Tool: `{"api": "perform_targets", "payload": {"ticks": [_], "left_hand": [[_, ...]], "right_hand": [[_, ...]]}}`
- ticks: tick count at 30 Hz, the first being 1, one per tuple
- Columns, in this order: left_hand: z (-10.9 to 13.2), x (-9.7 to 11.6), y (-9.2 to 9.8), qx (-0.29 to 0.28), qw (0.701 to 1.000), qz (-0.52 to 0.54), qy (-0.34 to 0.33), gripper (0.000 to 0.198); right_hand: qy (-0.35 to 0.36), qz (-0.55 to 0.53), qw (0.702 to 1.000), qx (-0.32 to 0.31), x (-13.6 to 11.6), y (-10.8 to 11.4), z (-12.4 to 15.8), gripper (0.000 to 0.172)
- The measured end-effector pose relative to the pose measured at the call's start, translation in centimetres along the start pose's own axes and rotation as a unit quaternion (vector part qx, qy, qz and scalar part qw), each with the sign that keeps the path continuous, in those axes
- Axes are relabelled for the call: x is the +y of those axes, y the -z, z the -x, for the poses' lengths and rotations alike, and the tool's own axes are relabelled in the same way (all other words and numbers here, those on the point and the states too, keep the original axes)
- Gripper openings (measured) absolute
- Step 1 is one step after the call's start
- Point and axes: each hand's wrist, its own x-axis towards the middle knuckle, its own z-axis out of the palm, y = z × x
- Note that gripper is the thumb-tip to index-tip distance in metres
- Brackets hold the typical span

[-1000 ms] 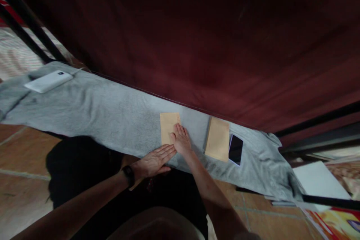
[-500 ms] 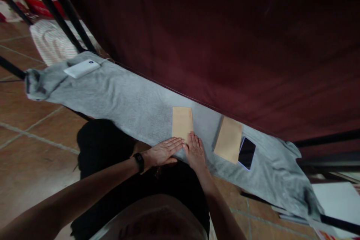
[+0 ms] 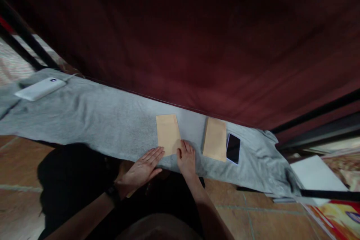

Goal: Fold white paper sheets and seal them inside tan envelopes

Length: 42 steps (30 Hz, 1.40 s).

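Note:
A tan paper envelope (image 3: pixel 168 133) lies flat on the grey cloth in front of me. My left hand (image 3: pixel 146 164) rests with its fingers stretched out flat, their tips touching the envelope's lower left edge. At the lower right edge, my right hand (image 3: pixel 186 157) has its fingers curled in, with thumb and forefinger closed on the paper's border. Just to the right sits a thicker stack of similar tan envelopes (image 3: pixel 215 138), which neither hand touches.
A dark-screened phone (image 3: pixel 233 149) lies right of the stack. A white device with a cable (image 3: pixel 41 89) is at the far left on the grey cloth (image 3: pixel 112 120). Behind it hangs a dark red curtain (image 3: pixel 180 52). Black metal bars (image 3: pixel 317 110) stand at the sides.
The view has turned, so things sit further left. My left hand has slid off the envelope's lower middle to its left corner. My right hand's fingers have curled at the right edge.

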Motion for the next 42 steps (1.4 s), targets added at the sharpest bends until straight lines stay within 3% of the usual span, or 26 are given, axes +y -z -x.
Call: {"api": "perform_targets", "payload": {"ticks": [7, 12, 16, 20, 21, 23, 26, 28, 30, 33, 35, 38, 42], "left_hand": [[-0.8, -0.2, -1.6, 0.046, 0.998, 0.025, 0.041, 0.049], [-0.9, 0.2, -2.9, 0.102, 0.99, 0.066, 0.065, 0.049], [-1.8, 1.6, -2.1, 0.147, 0.956, 0.191, 0.168, 0.052], [-4.1, 3.9, 0.1, 0.15, 0.876, 0.369, 0.272, 0.056], [-4.9, 4.5, 0.6, 0.148, 0.844, 0.426, 0.289, 0.057], [-6.4, 5.3, 1.3, 0.166, 0.749, 0.554, 0.324, 0.058], [-8.0, 5.6, 1.8, 0.195, 0.605, 0.676, 0.373, 0.057], [-8.3, 5.3, 2.1, 0.208, 0.556, 0.699, 0.399, 0.051], [-8.1, 4.7, 2.6, 0.228, 0.533, 0.705, 0.408, 0.044], [-7.2, 4.1, 3.2, 0.249, 0.523, 0.696, 0.424, 0.04], [-6.6, 3.7, 3.3, 0.245, 0.535, 0.674, 0.446, 0.038], [-6.1, 3.3, 2.6, 0.247, 0.577, 0.63, 0.457, 0.042], [-6.5, 2.4, 1.5, 0.249, 0.633, 0.576, 0.452, 0.044]], "right_hand": [[-0.11, -0.052, 0.992, -0.031, -0.3, 0.4, -2.6, 0.029], [-0.12, -0.243, 0.962, -0.012, 0.5, -0.1, -2.7, 0.022], [-0.117, -0.347, 0.93, -0.017, 0.0, 1.3, -2.0, 0.029], [-0.073, -0.236, 0.968, 0.035, -1.2, 5.2, -1.7, 0.031], [-0.058, -0.198, 0.978, 0.036, -1.7, 6.1, -1.7, 0.031], [-0.017, -0.145, 0.989, 0.02, -2.7, 7.4, -1.6, 0.033], [0.083, -0.141, 0.986, -0.033, -4.0, 7.1, -0.9, 0.035], [0.131, -0.167, 0.976, -0.056, -4.2, 5.9, -0.1, 0.043], [0.125, -0.191, 0.972, -0.052, -4.1, 4.5, 0.7, 0.048], [0.11, -0.21, 0.97, -0.058, -3.6, 2.8, 1.3, 0.047], [0.142, -0.205, 0.965, -0.079, -3.5, 2.2, 1.3, 0.047], [0.172, -0.155, 0.968, -0.097, -3.8, 1.3, 1.0, 0.047], [0.149, -0.084, 0.98, -0.105, -3.7, -0.2, -0.3, 0.05]]}}
